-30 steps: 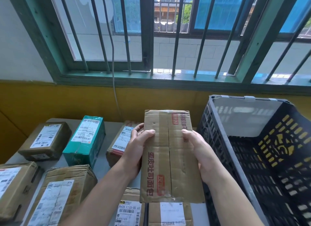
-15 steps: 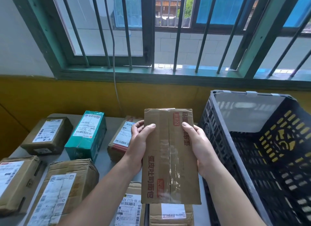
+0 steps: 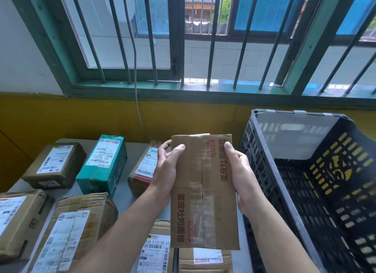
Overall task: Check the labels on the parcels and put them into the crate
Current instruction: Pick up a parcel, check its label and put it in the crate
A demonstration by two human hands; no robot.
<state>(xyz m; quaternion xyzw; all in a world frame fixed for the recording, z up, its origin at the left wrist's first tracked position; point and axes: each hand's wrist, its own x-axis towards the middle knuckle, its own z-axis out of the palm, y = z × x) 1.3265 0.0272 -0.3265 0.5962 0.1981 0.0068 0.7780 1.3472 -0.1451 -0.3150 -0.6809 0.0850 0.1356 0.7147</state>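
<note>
Both hands grip one flat cardboard box (image 3: 203, 193) by its long sides: the left hand (image 3: 165, 172) wraps the left edge with its thumb laid across the front near the top, and the right hand (image 3: 243, 176) cups the right edge, thumb also on the front. The fingers behind are mostly hidden. The box is held upright in the air above the table (image 3: 124, 201), just left of the black crate (image 3: 262, 171), and the face toward the camera bears a taped seam and red print. The crate has slotted walls, with a pale panel against its far side. Labelled parcels lie on the table: a teal parcel (image 3: 102, 167), a brown parcel (image 3: 55, 165) left of it, a third parcel (image 3: 142, 171) partly behind the left hand, a crumpled parcel (image 3: 81, 228) nearer the person, and two low parcels (image 3: 156, 250) beneath the held box. A barred window (image 3: 183, 49) fills the wall beyond.
</note>
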